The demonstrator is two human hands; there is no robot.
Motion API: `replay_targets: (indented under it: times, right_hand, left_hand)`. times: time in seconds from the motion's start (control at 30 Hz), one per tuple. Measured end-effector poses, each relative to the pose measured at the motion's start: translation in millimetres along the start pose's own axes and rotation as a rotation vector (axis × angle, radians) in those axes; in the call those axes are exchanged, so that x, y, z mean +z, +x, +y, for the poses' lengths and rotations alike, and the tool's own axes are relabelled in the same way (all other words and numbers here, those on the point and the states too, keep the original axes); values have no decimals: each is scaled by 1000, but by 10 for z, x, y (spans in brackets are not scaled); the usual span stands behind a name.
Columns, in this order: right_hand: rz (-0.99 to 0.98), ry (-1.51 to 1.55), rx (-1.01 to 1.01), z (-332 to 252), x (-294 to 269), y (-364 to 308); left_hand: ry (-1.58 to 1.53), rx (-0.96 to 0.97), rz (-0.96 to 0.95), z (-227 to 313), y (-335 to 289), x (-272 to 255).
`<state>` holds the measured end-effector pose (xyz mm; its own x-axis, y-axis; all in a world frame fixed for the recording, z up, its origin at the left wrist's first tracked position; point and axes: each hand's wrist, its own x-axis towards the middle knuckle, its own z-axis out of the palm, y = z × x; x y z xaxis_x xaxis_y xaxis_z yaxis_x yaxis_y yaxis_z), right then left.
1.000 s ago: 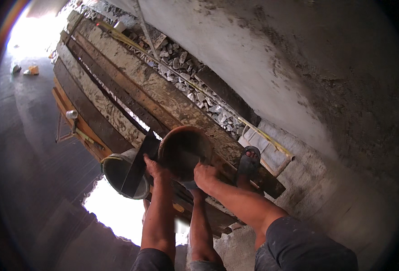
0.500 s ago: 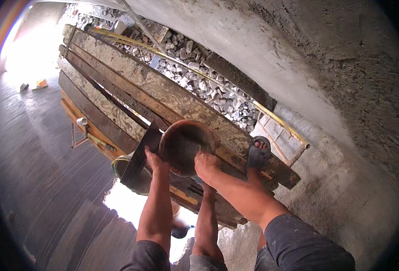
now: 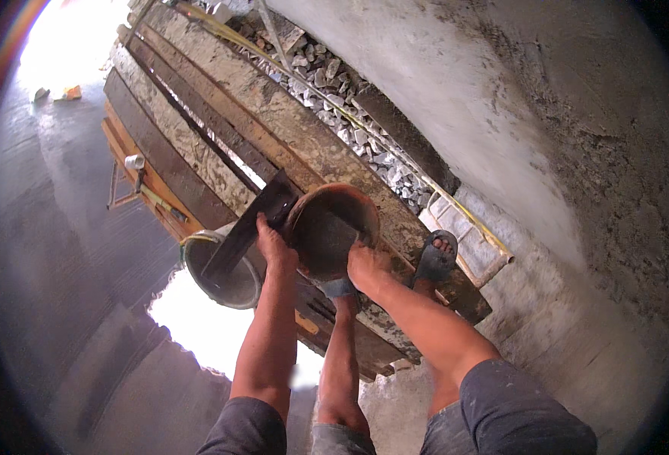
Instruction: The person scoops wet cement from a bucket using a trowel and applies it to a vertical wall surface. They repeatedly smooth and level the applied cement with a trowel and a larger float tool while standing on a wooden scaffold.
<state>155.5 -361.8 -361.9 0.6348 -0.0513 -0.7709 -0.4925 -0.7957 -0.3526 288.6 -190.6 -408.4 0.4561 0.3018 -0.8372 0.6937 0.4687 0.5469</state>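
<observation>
My left hand (image 3: 276, 244) is closed on the edge of a long, dark, flat plastering float (image 3: 249, 226), held at a slant. The float's lower end reaches over a grey bucket (image 3: 232, 287) beside the planks. Right of the float, a round basin (image 3: 323, 254) with a reddish-brown rim rests on the boards, holding dark grey material. My right hand (image 3: 368, 267) is closed at the basin's near right rim, its fingers reaching inside. What those fingers grip is hidden; a flat grey shape in the basin lies just beyond them.
Under me is a scaffold platform of several worn planks (image 3: 190, 155) with gaps between them. My sandalled foot (image 3: 435, 258) stands on its right end. A yellowish pole (image 3: 395, 152) runs along the far side, before broken stones (image 3: 334, 80) and a rough wall (image 3: 455, 83).
The view has shifted a little. My left hand has tilted and moved the float, so more of the bucket shows. My right hand stays at the basin.
</observation>
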Motion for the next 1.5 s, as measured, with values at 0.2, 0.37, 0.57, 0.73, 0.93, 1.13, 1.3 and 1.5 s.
replay_targets:
  times: [0.2,0.37,0.57,0.73,0.93,1.13,1.3,1.5]
  right_hand:
    - [-266,208,-115,101,-400,-441]
    - [389,-164,-247,463,-405,-91]
    - [106,-242,-160,447,-279,388]
    - [-152,-203,-126,295,-273,282]
    - [-224,-92,-182,336,31,343]
    - [-269,92,-230,437,49,231]
    - [-326,206,-134,366,-11,182]
    - [-196,267,-209,146,-43,101]
  left_hand:
    - [-2,63,-26,-7,30,-183]
    - [123,120,32,29,135,-171]
    - [12,99,25,-119,342,-204]
    - [-28,91,104,-173,318,-177]
    - [-96,143,42,-216,370,-335]
    - [-126,148,-101,-7,105,-425]
    - [49,197,-189,182,191,-459]
    - [471,574,-269,618,503,-745]
